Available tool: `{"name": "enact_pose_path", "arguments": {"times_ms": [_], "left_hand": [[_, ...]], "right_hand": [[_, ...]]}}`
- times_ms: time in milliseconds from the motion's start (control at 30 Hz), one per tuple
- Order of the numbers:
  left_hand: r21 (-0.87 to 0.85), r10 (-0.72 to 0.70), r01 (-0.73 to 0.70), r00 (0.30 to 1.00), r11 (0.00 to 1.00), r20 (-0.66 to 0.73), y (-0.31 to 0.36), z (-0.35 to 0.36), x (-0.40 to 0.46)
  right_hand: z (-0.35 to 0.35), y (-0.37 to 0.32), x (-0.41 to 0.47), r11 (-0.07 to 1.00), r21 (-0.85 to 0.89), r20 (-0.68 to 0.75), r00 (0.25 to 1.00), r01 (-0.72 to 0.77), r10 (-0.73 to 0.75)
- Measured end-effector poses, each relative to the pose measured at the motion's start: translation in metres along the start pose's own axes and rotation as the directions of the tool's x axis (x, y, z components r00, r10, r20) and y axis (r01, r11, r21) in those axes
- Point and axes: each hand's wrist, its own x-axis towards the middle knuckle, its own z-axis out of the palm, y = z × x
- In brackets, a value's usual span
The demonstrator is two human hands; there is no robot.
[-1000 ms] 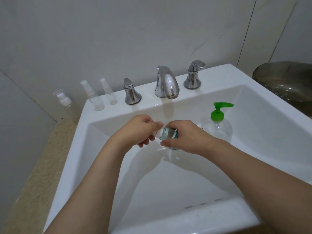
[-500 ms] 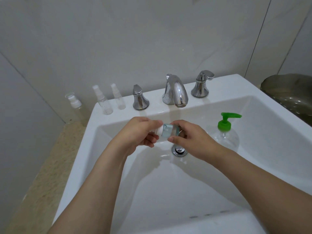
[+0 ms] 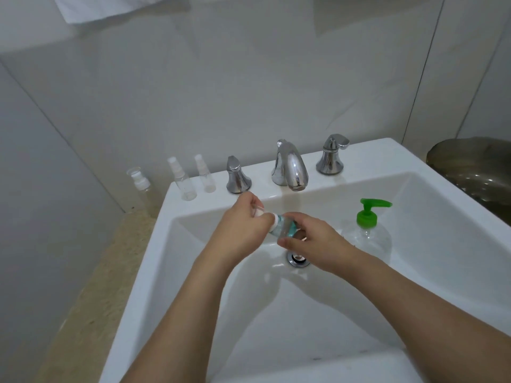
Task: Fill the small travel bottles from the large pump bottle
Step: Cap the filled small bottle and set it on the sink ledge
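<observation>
White sink (image 3: 193, 272) holds the big pump bottle (image 3: 369, 230) at the right, and three empty little bottles (image 3: 185, 179) wait by the taps. Over the drain (image 3: 298, 258), the right hand (image 3: 312, 239) grips a small tilted bottle (image 3: 283, 226). The left hand (image 3: 243, 230) pinches its white cap (image 3: 258, 212), which now looks pulled a bit away, unlike half a second ago.

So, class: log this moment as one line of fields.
left hand: grips white cap | right hand: holds small bottle | pump bottle: upright in sink | stage: cap being worked
</observation>
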Motion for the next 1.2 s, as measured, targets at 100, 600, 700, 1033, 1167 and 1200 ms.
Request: {"name": "enact_pose_path", "arguments": {"times_ms": [100,600,700,1033,1167,1200], "left_hand": [[0.289,0.172,-0.138,0.98,0.947,-0.096,0.019,-0.007,-0.007],[0.806,0.3,-0.092,0.948,0.584,-0.11,0.094,-0.041,0.052],[0.812,0.236,-0.077,0.969,0.579,-0.077,0.092,-0.038,0.069],[0.823,0.153,-0.028,0.986,0.567,-0.072,0.079,-0.023,0.093],[0.817,0.171,-0.019,0.98,0.577,-0.098,0.076,-0.019,0.093],[0.81,0.174,-0.016,0.979,0.586,-0.106,0.075,-0.018,0.092]], "right_hand": [[-0.001,0.0,-0.001,0.995,-0.096,-0.002,1.0,-0.003,0.003],[-0.005,-0.002,-0.002,0.901,-0.419,-0.038,0.989,0.113,-0.141],[-0.004,-0.001,-0.002,0.892,-0.438,-0.066,0.986,0.109,-0.153],[-0.002,-0.004,-0.002,0.888,-0.437,-0.073,0.979,0.141,-0.191],[-0.002,-0.004,-0.002,0.889,-0.433,-0.071,0.978,0.146,-0.195],[-0.002,-0.004,-0.003,0.89,-0.432,-0.07,0.978,0.146,-0.195]]}}
